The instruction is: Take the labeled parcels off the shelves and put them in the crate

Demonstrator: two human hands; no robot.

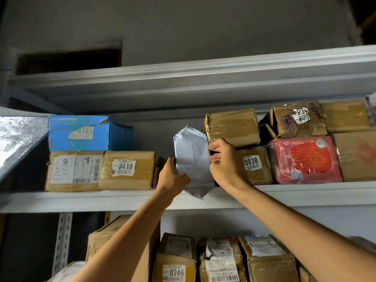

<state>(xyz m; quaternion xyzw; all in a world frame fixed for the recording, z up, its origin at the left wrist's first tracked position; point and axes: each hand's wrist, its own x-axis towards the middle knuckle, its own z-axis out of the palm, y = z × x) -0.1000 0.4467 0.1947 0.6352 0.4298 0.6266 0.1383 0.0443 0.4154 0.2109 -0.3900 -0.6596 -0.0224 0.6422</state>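
Bag (192, 157) stands upright mid-frame in the gap between the 0410 box (128, 169) and the 0038 box (254, 165). Its lower tip hangs past the shelf (81, 200) front edge.

My left hand (173, 176) grips its lower left edge, fingers curled round it. My right hand (223, 161) pinches its right edge, with the fingertips hidden behind the bag.

Bag's far face is hidden. Blue box (81, 133) label, upper left, is hard to read. The 0346 box (175, 261) is cut off at the frame bottom.

Open room lies above the bag up to the upper shelf (183, 82), and forward toward me.
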